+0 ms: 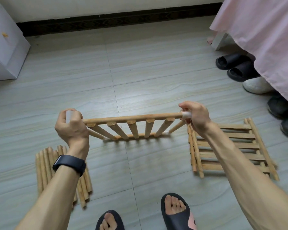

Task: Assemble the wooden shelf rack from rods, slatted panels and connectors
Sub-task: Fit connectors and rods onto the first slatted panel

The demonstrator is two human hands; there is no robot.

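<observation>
I hold a slatted wooden panel (133,128) above the tiled floor, its near rail level between my hands. My left hand (71,127) grips a translucent white connector (69,115) at the rail's left end. At the right end my right hand (194,117) grips another white connector (186,115). Short rods (176,127) slant down from both near corners to white connectors on the far rail. A bundle of loose rods (45,165) lies on the floor under my left forearm. Stacked slatted panels (231,146) lie on the floor at the right.
A white cabinet (5,47) stands at the far left. A pink cloth (263,30) hangs over furniture at the right, with black slippers (234,67), a white shoe (254,84) and dark shoes (283,113) along its edge. My feet in black slippers (176,211) are at the bottom.
</observation>
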